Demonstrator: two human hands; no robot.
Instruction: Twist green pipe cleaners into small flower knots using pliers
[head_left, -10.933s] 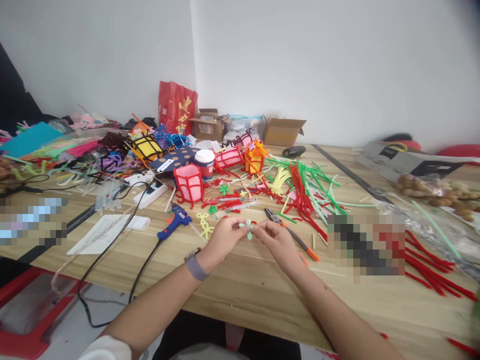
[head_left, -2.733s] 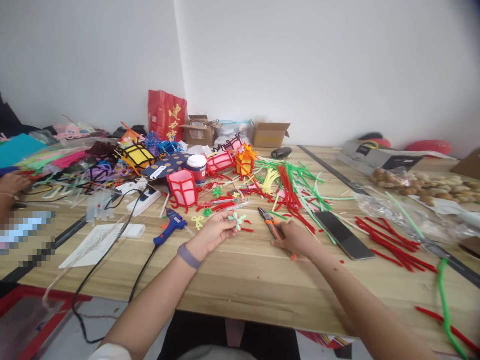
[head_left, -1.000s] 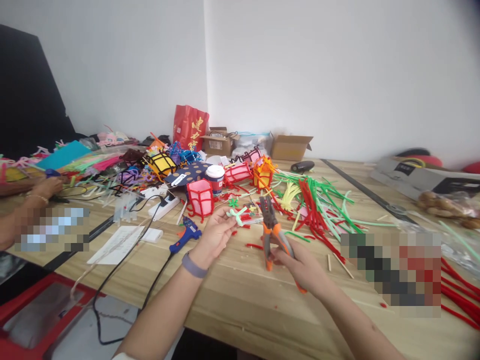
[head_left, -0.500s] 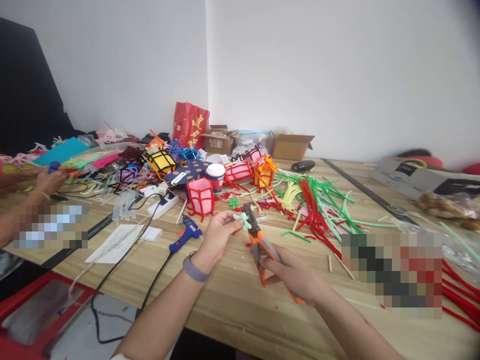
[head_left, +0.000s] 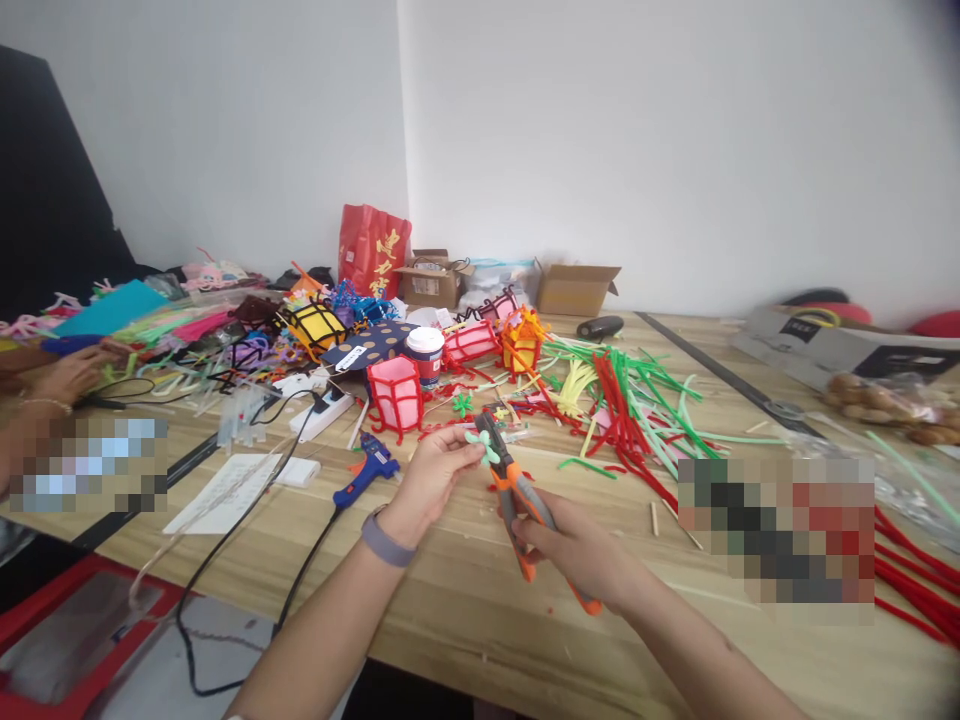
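Note:
My left hand (head_left: 435, 474) pinches a small pale green flower-like piece (head_left: 480, 440) between thumb and fingers. Orange and grey pliers (head_left: 511, 490) are in my right hand (head_left: 574, 545), their jaws right beside the green piece; whether they touch it I cannot tell. Just behind lies a darker green flower-like piece (head_left: 462, 403) on the wooden table (head_left: 465, 620). A red and pink lantern (head_left: 395, 393) stands left of it, near a lidded paper cup (head_left: 426, 357). The blue glue gun (head_left: 367, 470) lies left of my left hand.
Green, yellow and red pipe cleaners (head_left: 626, 410) spread to the right. A white power strip (head_left: 322, 410) and a paper sheet (head_left: 225, 492) lie left. Another person's hand (head_left: 71, 378) is at far left. Cardboard boxes (head_left: 577, 290) stand by the wall.
The view has shifted slightly. My hands keep hold of the green piece and the pliers. At far left, the other person's hand has moved and the blue item in it no longer shows there.

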